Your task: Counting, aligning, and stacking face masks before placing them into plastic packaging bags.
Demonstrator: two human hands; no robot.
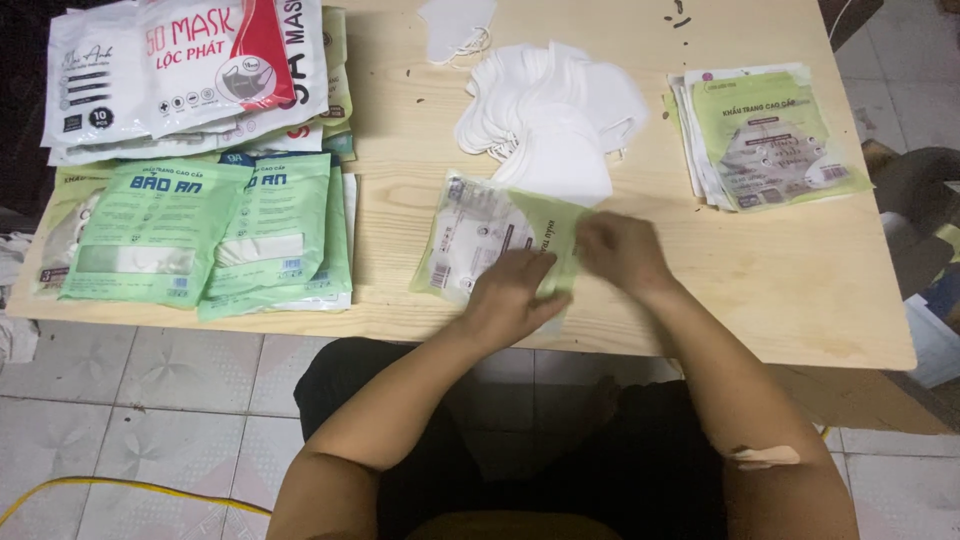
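Left hand [510, 295] presses flat, fingers spread, on the green-and-clear pouch [490, 240] at frame centre. Right hand [622, 250] pinches its right edge; best keep it flat against the table [760, 280].

Pouch [480, 235] lay at desk [760, 290] front edge, loose masks [550, 115] just behind it. Packet stack [770, 135] sat right; 2 packet piles [200, 150] left, 1 behind other.

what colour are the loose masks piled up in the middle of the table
White. The fanned pile of loose masks shows clearly in the head view, just beyond both hands.
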